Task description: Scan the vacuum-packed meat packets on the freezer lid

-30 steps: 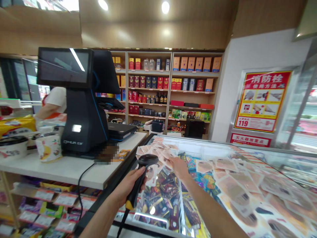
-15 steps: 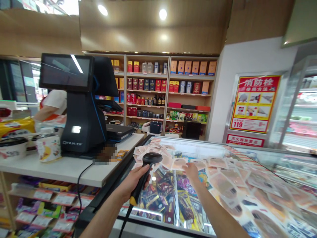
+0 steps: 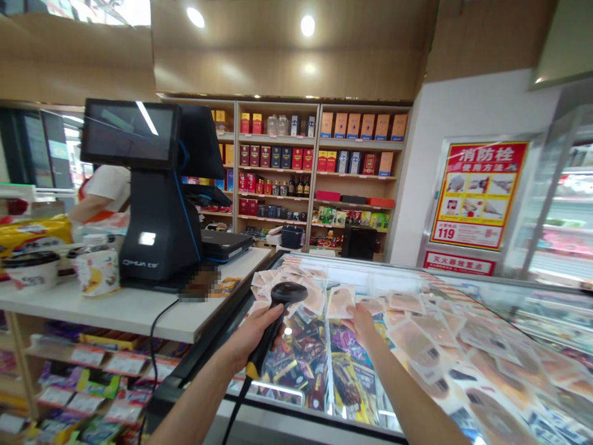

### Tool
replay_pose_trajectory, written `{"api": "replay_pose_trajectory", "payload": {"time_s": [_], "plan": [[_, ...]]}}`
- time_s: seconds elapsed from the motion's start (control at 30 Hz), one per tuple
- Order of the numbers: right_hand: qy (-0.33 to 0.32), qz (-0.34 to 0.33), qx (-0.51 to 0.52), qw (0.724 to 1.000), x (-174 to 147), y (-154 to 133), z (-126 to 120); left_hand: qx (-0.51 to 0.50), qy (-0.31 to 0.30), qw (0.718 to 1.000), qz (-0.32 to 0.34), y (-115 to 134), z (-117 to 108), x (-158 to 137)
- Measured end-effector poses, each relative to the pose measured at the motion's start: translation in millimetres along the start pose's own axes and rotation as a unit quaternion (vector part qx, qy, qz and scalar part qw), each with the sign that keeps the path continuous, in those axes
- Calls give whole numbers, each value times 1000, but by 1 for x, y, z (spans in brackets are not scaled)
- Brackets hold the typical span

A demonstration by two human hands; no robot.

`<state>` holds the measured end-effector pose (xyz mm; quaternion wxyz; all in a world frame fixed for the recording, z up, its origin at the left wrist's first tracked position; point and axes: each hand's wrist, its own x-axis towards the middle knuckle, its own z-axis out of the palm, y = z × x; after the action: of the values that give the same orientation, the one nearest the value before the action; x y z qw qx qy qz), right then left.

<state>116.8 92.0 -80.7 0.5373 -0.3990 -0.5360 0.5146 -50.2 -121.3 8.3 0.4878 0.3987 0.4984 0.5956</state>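
My left hand (image 3: pixel 257 334) is wrapped round the handle of a black barcode scanner (image 3: pixel 290 293) with a yellow tip at its base and a cable hanging down. Its head points forward over flat clear packets. My right hand (image 3: pixel 360 320) pinches the edge of one flat packet (image 3: pixel 340 300) with pale tan contents. That packet is held up over the freezer's glass top (image 3: pixel 319 346), to the right of the scanner head. Many similar packets (image 3: pixel 414 340) lie spread across the glass on the right, and a smaller pile (image 3: pixel 273 282) lies behind the scanner.
To the left, a white counter (image 3: pixel 162 315) carries a black checkout terminal (image 3: pixel 157 228) and paper cups (image 3: pixel 34 272). Wrapped ice creams (image 3: pixel 301 358) lie beneath the glass. Behind stand shelves of boxes (image 3: pixel 275 157). Partly hidden by the terminal is another person (image 3: pixel 104 188).
The packet in my right hand has tilted more upright and shifted slightly leftward, from lying lower and flatter. The scanner stays in my left hand, its head a little higher.
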Motion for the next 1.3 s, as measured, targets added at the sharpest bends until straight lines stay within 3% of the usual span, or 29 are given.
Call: {"api": "replay_pose_trajectory", "payload": {"time_s": [0.1,0.2,0.57,0.7,0.83,1.1,1.3], "plan": [[-27,76,117,990,-6,-9,1,1,-2,1000,-1,-1,-1,1],[-45,83,156,983,-9,-16,2,-5,-7,1000,3,-2,0,3],[-72,58,137,986,-6,-16,-4,-9,-38,999,8,1,8,3],[-30,1,-14,999,3,-16,-9,0,-37,999,4,2,8,5],[53,-32,-177,982,22,-20,-26,-8,-17,1000,5,-2,4,9],[169,-28,-369,914,57,-29,-68,-11,15,1000,-2,-6,-9,10],[216,-81,-472,851,53,-28,-64,-4,64,998,-16,-5,-24,5]]}}
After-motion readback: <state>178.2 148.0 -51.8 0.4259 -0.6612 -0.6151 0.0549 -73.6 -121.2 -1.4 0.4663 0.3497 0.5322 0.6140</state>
